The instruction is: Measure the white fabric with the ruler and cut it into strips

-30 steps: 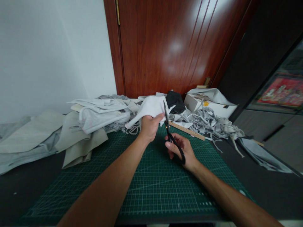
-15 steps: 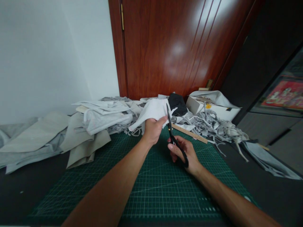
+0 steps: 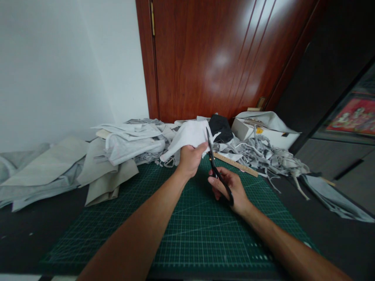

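My left hand (image 3: 190, 159) grips a piece of white fabric (image 3: 190, 134), thumb on top, above the far part of a green cutting mat (image 3: 187, 234). The fingers beneath the cloth are hidden. In my right hand (image 3: 230, 186) is a pair of black scissors (image 3: 213, 166), with my fingers in and around the handles. Its blades point away from me and lie at the right edge of the white fabric, close to my left thumb. They look nearly closed, and a narrow strip of cloth sticks out just right of them.
Folded grey and beige fabric (image 3: 129, 144) is stacked at the left. A wooden ruler (image 3: 236, 164) lies on the mat's far right. Behind it are a black cloth item (image 3: 220, 128), tangled grey scraps (image 3: 260, 152) and a white box (image 3: 272, 136). A brown door (image 3: 202, 58) stands at the back.
Both hands, the fabric and the scissors hold almost the same position. The view has shifted slightly.
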Action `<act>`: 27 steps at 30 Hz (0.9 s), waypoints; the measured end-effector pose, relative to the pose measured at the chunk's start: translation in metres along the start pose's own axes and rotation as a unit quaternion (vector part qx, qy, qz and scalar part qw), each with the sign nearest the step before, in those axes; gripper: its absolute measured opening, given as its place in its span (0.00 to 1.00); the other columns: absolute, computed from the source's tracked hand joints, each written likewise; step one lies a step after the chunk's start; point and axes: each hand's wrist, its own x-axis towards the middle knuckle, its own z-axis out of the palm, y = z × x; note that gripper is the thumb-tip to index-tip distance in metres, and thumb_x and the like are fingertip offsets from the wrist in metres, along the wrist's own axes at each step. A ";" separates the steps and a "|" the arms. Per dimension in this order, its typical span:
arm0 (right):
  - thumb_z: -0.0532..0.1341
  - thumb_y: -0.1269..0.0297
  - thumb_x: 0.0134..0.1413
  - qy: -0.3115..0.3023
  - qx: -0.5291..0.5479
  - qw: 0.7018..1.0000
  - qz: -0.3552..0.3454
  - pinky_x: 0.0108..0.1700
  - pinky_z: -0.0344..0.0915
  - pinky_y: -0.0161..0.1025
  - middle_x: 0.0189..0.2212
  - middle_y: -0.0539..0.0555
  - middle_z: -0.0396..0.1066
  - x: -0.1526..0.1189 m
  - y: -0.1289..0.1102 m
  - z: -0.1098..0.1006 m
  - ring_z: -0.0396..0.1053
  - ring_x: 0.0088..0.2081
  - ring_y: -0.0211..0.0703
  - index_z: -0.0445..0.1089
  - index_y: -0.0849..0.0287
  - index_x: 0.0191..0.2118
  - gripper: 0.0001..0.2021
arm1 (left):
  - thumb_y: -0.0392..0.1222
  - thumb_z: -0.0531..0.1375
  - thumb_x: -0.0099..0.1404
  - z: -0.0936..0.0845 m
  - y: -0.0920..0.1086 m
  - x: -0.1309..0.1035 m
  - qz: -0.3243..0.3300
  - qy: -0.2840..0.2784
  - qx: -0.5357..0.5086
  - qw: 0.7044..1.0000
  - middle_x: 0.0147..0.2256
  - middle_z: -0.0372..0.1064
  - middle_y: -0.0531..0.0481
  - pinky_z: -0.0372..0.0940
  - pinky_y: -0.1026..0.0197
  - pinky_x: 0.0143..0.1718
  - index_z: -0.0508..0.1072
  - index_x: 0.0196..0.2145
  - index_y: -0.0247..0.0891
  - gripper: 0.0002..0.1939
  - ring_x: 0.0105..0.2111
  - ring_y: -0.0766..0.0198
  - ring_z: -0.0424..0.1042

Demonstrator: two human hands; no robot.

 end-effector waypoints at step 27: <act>0.77 0.50 0.48 0.013 -0.005 1.000 -0.002 0.15 0.55 0.28 0.16 0.40 0.63 0.000 0.002 0.002 0.57 0.13 0.31 0.70 0.58 0.40 0.23 | 0.41 0.72 0.53 0.000 -0.001 0.000 -0.008 0.002 -0.013 1.000 0.33 0.81 0.48 0.68 0.53 0.54 0.82 0.43 0.35 0.19 0.42 0.53 0.80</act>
